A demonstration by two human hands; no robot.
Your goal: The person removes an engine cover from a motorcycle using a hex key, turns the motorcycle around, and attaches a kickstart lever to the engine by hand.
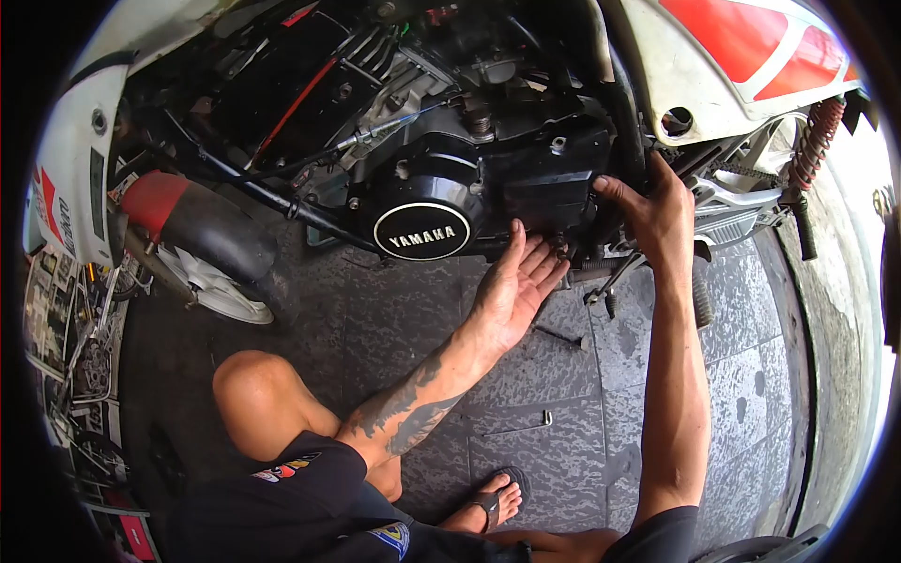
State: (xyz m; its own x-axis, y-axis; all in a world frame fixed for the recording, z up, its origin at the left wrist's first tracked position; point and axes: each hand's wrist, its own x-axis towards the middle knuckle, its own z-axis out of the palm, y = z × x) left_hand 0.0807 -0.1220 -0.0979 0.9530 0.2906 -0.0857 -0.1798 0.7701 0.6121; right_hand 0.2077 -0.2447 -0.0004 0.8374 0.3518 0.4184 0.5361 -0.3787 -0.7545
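A black engine side cover (549,192) sits on the lower part of a motorcycle, right of a round cover (422,230) lettered YAMAHA. My left hand (519,286) is palm up below the side cover, its fingers stretched out at the lower edge and holding nothing that I can see. At the cover's rear edge is my right hand (657,216). Its thumb presses on the cover, while the other fingers are bent behind and partly hidden by the hand and the frame tube (624,113).
An L-shaped metal tool (547,418) lies on the grey tiled floor (624,450). A gear lever (615,277) juts out below my right hand. The front wheel (225,296) stands at left, a red shock spring (817,145) at right. My sandalled foot (497,497) is below.
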